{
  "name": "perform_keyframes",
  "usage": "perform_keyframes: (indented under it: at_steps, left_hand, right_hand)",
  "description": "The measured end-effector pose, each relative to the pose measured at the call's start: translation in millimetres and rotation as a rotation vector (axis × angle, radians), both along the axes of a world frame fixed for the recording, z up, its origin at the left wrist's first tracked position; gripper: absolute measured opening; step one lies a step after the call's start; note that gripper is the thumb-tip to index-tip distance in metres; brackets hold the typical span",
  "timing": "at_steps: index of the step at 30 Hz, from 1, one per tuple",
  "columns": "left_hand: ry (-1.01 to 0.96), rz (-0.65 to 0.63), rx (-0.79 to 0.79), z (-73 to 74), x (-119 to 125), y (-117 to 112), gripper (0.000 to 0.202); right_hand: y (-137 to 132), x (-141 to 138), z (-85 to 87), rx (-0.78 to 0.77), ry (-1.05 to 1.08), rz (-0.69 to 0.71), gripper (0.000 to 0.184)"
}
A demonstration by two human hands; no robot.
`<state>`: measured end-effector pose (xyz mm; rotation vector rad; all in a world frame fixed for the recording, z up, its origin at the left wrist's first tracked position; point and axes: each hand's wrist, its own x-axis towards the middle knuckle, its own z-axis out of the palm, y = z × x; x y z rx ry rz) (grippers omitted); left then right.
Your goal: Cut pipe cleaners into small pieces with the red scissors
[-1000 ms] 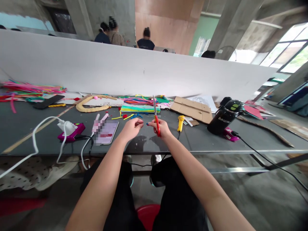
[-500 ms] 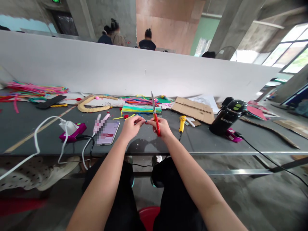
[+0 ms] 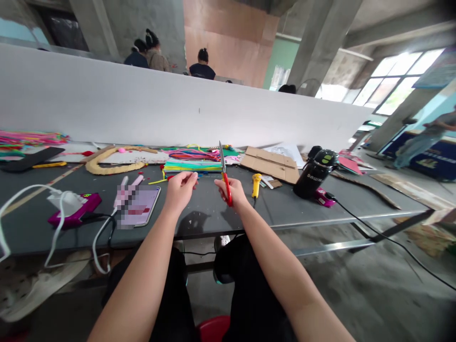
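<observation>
My right hand [image 3: 232, 191] is wrapped round the red handles of a pair of scissors [image 3: 224, 170], whose blades point up and away from me. My left hand [image 3: 179, 188] is beside it, fingers pinched together on a small piece that I cannot make out. Both hands hover over the dark grey table [image 3: 199, 216], a short gap between them. Just beyond them lies a stack of coloured pipe cleaners [image 3: 192, 166].
A phone [image 3: 139, 206] lies left of my hands, with a magenta charger [image 3: 73, 210] and white cables. A yellow glue gun [image 3: 255, 184], flat cardboard [image 3: 270, 163] and a black bottle [image 3: 314, 173] are to the right. A white partition [image 3: 178, 109] backs the table; people stand behind it.
My hands have drawn slightly apart, and the camera has swung to the right, shifting the table's contents leftward in view. The scissors stay upright in my right hand.
</observation>
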<state>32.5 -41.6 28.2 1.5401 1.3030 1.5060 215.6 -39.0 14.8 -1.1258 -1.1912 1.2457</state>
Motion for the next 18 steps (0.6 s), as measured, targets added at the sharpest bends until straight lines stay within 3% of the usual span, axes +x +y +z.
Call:
perform_keyframes:
  at_steps: [5,12,18]
  left_hand:
    - [-0.105,-0.011,-0.027,-3.4,4,10,0.029]
    - [-0.499,0.001,0.010,-3.4,15,34,0.034]
    - [-0.558,-0.041,-0.030,-0.8,25,37,0.034]
  right_hand:
    - [1,14,-7.1,0.103,-0.205,-0.013,0.042]
    - [-5,25,-13.6,0.157,-0.442,-0.051,0.043]
    - [-11,23,-14.7,0.179,-0.589,-0.018,0.043]
